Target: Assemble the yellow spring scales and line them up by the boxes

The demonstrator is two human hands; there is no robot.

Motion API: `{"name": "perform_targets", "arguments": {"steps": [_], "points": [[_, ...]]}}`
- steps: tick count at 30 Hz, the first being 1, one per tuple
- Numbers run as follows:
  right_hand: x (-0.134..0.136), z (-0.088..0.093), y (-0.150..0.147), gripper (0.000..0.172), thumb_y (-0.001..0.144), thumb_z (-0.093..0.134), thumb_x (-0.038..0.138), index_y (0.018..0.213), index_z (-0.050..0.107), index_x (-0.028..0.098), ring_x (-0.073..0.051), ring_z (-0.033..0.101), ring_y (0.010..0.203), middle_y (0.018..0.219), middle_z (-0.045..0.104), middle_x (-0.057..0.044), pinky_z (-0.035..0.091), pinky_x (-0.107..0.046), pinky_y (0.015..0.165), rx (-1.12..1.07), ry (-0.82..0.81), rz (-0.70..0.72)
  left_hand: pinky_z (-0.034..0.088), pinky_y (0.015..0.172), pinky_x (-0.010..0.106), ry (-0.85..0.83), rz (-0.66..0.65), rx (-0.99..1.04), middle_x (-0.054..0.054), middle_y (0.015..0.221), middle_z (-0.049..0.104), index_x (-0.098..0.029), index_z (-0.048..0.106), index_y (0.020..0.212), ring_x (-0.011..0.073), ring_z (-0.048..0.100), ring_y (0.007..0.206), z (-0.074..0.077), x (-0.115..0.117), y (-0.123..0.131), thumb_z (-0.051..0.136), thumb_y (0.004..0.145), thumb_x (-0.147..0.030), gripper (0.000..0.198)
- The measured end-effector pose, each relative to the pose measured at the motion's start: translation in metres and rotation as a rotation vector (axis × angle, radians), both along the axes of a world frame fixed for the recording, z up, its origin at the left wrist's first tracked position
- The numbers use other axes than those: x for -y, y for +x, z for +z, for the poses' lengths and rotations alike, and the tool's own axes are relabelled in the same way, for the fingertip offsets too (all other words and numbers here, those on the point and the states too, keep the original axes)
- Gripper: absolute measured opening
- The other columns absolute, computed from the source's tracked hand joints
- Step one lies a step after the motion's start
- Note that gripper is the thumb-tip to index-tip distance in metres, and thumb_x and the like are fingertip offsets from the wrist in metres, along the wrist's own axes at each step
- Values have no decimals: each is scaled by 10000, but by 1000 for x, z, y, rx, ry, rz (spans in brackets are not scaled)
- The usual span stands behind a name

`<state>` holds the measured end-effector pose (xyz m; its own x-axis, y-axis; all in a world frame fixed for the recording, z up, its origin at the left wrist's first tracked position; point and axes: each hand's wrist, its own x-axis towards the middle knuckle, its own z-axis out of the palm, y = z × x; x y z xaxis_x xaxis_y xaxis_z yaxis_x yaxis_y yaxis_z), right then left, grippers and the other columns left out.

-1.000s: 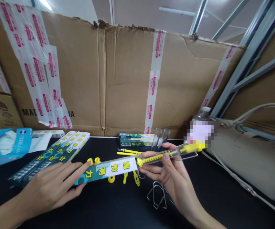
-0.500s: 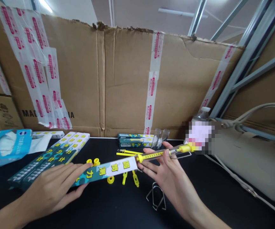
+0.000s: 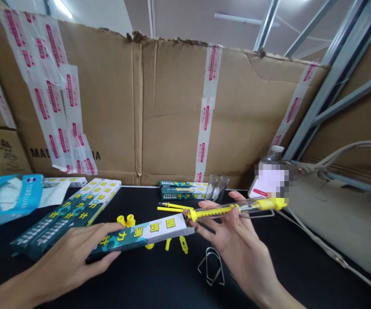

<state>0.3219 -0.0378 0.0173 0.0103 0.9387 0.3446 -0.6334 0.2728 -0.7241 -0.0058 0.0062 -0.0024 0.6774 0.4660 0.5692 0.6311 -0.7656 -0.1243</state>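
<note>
My left hand is closed round a slim green and white carton with yellow lettering, its open end turned to the right. My right hand grips a tubular spring scale, a clear tube with a yellow scale inside and a yellow cap at its right end. The tube's left end is right by the carton's mouth; whether any part is still inside I cannot tell. Behind the carton stand two yellow collars. A yellow slotted piece lies below the carton's open end.
Several similar cartons lie at left, others at the back beside clear tubes. Yellow rods lie before them. Bent wire pieces are near my right wrist. A bag and a bottle stand at right.
My right hand has shifted the spring scale to the right. The carton in my left hand has turned slightly and its open end dropped a little, so its mouth shows more.
</note>
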Motion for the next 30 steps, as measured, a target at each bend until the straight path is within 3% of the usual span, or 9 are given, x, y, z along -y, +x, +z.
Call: {"name": "perform_targets", "arguments": {"steps": [5, 10, 21, 30], "points": [[0, -2, -3, 401, 953, 580, 432, 1300, 383, 473, -330, 715, 1065, 1119, 760, -41, 452, -646, 999, 0, 0, -18, 620, 718, 245, -9, 3, 6, 0, 1051, 785, -251, 572, 1239, 174, 773, 812, -1, 1, 1, 569, 939, -419, 344], [-2, -4, -3, 295, 939, 616, 450, 1182, 450, 436, -286, 634, 1219, 1156, 755, -23, 431, -592, 1064, 76, 4, -87, 627, 694, 254, -20, 35, 24, 9, 1033, 785, -238, 569, 1232, 174, 773, 787, -3, 3, 4, 532, 960, -414, 326], [3, -9, -2, 210, 962, 603, 416, 1066, 429, 358, -285, 744, 1002, 1216, 688, -21, 560, -575, 946, 237, 134, -195, 628, 708, 260, 22, 22, 47, 17, 1037, 785, -223, 592, 1218, 181, 774, 785, -2, 1, 5, 565, 940, -377, 319], [2, -9, -5, 160, 974, 585, 401, 1062, 458, 357, -252, 744, 993, 1180, 676, -1, 574, -529, 948, 291, 154, -214, 625, 702, 250, 24, 20, 45, 14, 1038, 786, -225, 589, 1218, 183, 774, 788, -2, 0, 6, 573, 936, -376, 320]]}}
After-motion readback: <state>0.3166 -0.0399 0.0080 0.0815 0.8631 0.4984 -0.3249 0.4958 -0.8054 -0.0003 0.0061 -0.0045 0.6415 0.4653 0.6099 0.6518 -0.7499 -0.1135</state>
